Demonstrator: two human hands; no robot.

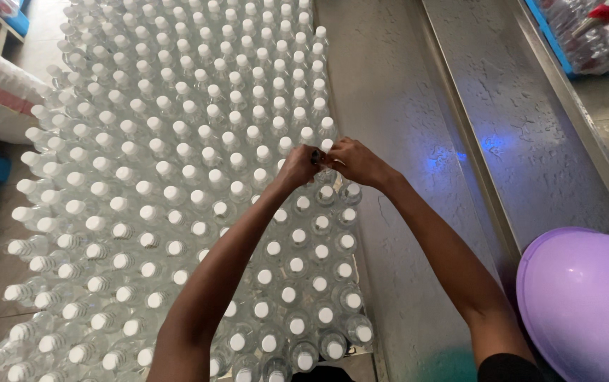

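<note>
Head view: left hand (299, 166) and right hand (350, 161) pinch together on one bottle (321, 164) at the right edge of the surface (389, 106) — capped bottles (177, 163) fill it; progress unclear.

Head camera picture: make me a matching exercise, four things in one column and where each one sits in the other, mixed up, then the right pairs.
Things:
1. clear bottles
2. purple bowl
3. metal trough
4. both hands, left hand and right hand

Places:
A. bottom right corner
B. close together over one bottle near the rows' right edge
C. running up the right side
D. filling the left and middle in rows

Pairs: 1-D, 2-A, 3-C, 4-B
</note>
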